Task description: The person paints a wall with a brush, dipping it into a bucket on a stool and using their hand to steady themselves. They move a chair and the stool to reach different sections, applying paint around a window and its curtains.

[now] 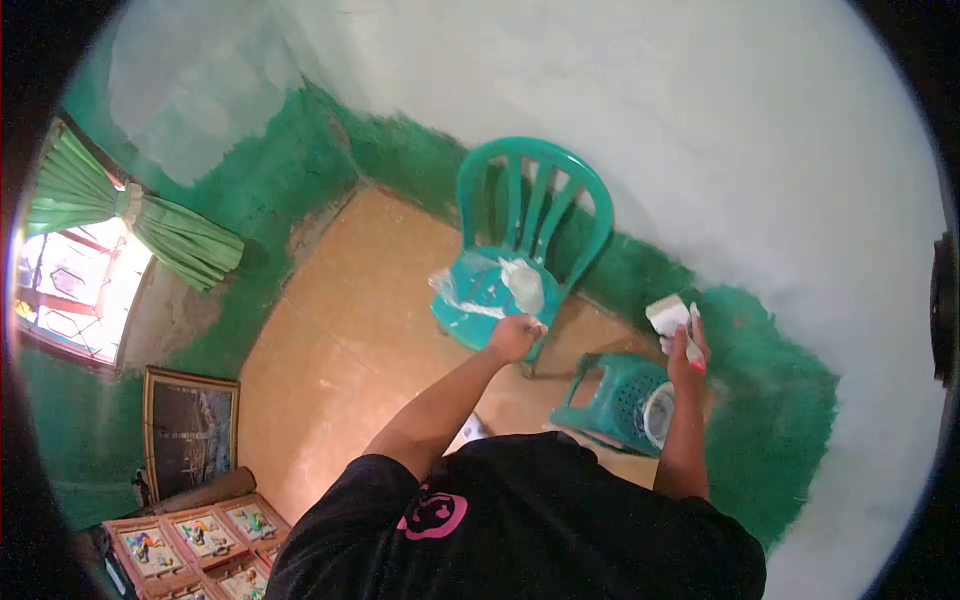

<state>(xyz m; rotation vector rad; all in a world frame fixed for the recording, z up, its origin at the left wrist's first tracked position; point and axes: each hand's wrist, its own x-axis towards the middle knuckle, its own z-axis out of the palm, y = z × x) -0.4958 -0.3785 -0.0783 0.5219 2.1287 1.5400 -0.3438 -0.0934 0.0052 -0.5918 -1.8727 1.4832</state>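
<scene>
In the head view my right hand is closed round a wide paintbrush, its white-coated head up against the green lower wall. My left hand is curled at the front edge of a green plastic chair; whether anything is in its fingers I cannot make out. On the chair seat, just beyond that hand, lie a whitish filled plastic bag and a crumpled clear plastic bag. Below my right hand a white-rimmed tub rests on a green plastic stool, partly hidden by my forearm.
The wall is white above, with uneven green below. At left are a window with a green curtain, a framed picture against the wall, and a wooden panelled piece. Tan floor lies between.
</scene>
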